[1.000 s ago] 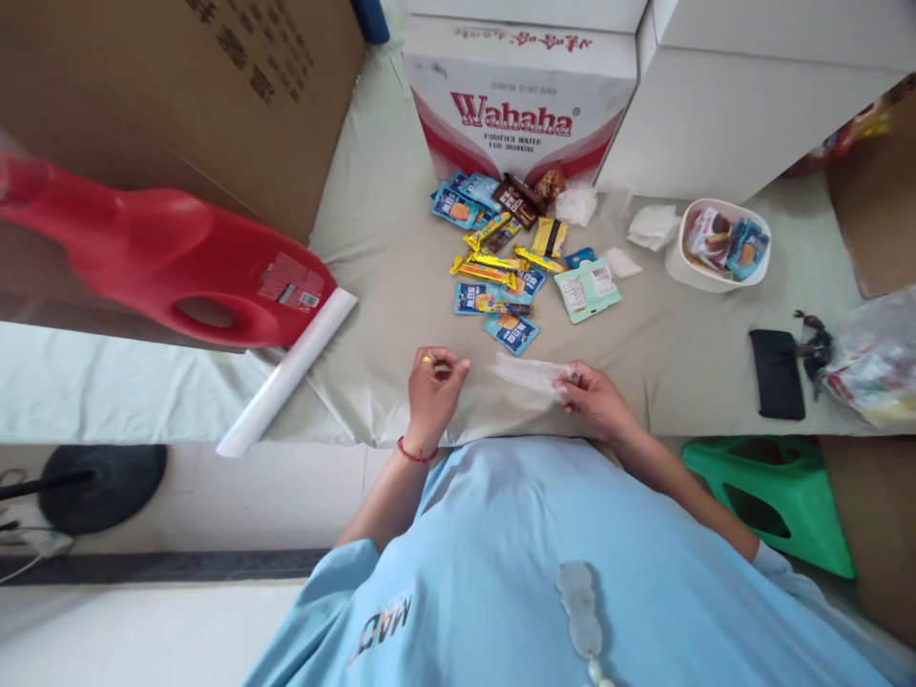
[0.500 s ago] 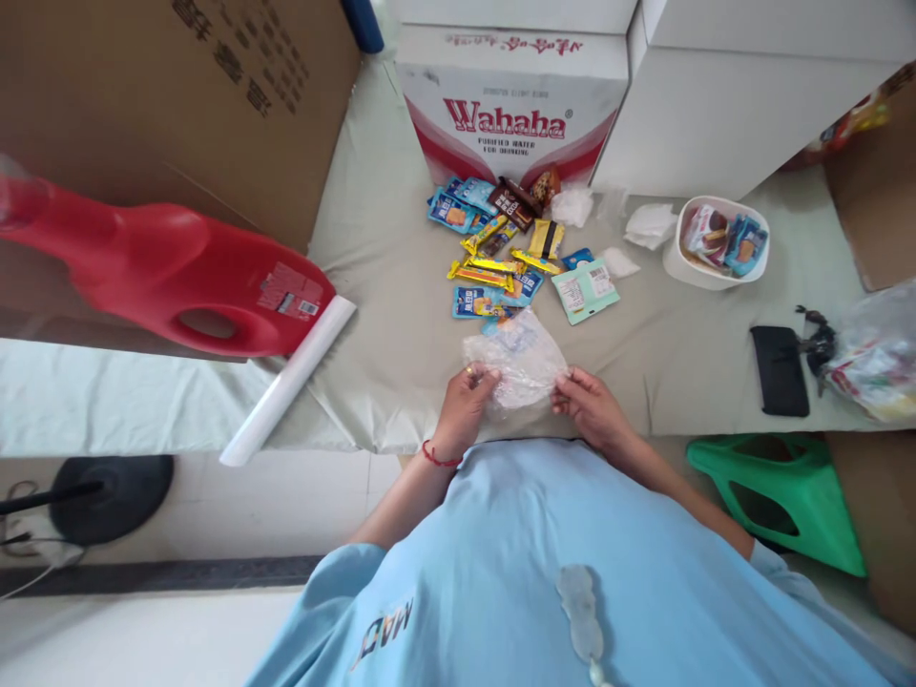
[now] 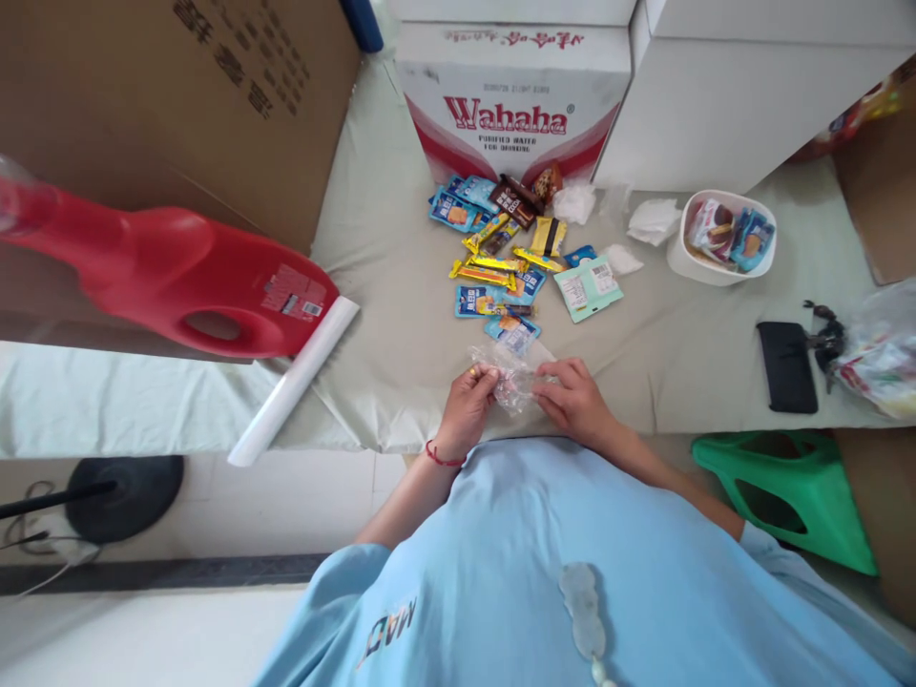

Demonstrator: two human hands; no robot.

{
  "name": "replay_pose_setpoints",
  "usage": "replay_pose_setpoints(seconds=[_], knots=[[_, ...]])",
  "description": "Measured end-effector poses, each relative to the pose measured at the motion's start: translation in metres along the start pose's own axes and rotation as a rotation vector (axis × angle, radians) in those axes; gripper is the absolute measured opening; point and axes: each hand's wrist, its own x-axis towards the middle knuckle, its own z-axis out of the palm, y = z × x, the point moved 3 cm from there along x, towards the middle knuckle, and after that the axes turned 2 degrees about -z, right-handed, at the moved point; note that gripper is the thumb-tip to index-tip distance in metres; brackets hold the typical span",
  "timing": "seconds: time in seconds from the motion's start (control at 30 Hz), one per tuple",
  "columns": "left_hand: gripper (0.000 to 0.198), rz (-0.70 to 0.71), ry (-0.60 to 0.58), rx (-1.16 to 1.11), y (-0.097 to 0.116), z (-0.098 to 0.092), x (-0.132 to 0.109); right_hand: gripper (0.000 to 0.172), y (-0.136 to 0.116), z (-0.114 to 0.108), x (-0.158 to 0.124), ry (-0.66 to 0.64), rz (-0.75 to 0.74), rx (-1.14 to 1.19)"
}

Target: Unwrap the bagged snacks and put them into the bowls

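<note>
Between my two hands, at the table's front edge, is a crumpled clear plastic bag. My left hand pinches its left side between thumb and fingers. On the bag's right side, my right hand has its fingers bent together against the plastic. Just beyond lies a blue snack packet, partly under the plastic. Farther back are several yellow-wrapped bars, more blue packets, a brown cocoa packet and a pale green packet.
Behind the snacks stands a Wahaha box. To the right are folded white bags, a white tub with packets, a black phone and keys. A red bottle and a white roll are left.
The plastic bag has been bunched up smaller. My right hand has moved left, closer to my left hand, and the blue packet beyond the bag shows more.
</note>
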Motion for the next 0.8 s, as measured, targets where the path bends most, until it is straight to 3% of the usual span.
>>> replay_pose_setpoints(seconds=[0.07, 0.3, 0.47, 0.6, 0.7, 0.8], knots=[[0.042, 0.011, 0.016, 0.009, 0.001, -0.004, -0.001, 0.017, 0.004, 0.0, 0.005, 0.05, 0.088, 0.111], [0.041, 0.036, 0.116, 0.035, -0.003, -0.027, -0.003, 0.03, 0.045, -0.027, -0.008, 0.446, 0.744, 0.584], [0.043, -0.029, 0.162, -0.065, -0.004, -0.034, -0.002, 0.043, 0.072, -0.043, -0.032, 0.484, 0.928, 0.592], [0.045, -0.079, 0.155, -0.088, -0.005, -0.032, 0.0, 0.04, 0.07, -0.06, -0.047, 0.472, 0.837, 0.21], [0.043, -0.105, 0.125, -0.074, -0.005, -0.032, 0.002, 0.028, 0.047, -0.066, -0.041, 0.479, 0.565, -0.143], [0.039, -0.118, 0.096, -0.06, -0.006, -0.031, 0.004, 0.02, 0.019, -0.042, -0.021, 0.24, 0.223, -0.163]])
